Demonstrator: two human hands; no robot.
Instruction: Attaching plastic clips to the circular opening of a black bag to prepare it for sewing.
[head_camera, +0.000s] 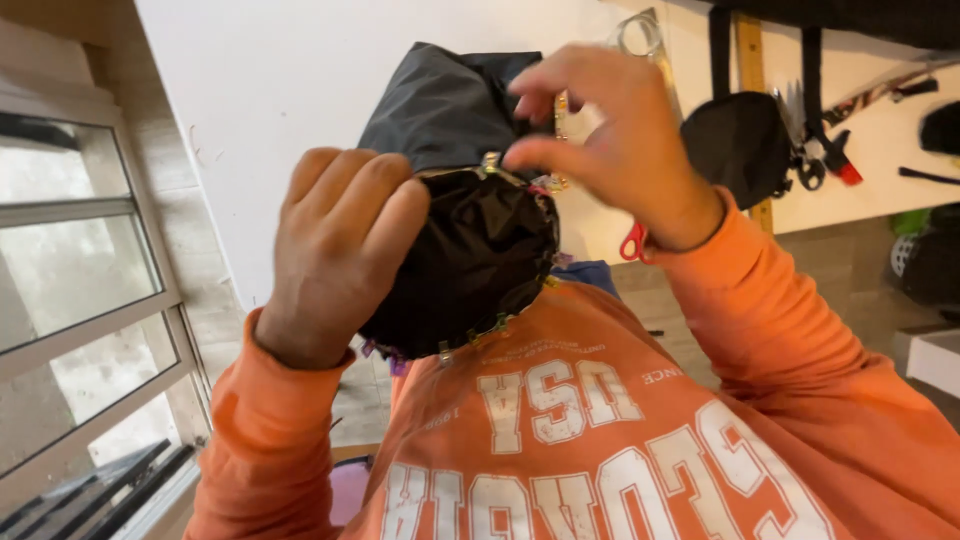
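Both hands pinch black fabric's clipped edge.

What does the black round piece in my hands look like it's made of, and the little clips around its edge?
Black piece: likely thin synthetic fabric, such as nylon; it has a slight sheen and fine crinkles. Clips: apparently small and coloured, perhaps plastic with metal parts; too small to tell.

Scissors mostly hidden (red handles show)

Looks like a home sewing workshop: white bench with a wooden ruler, red-handled scissors, clips and black fabric pieces along its far edge.
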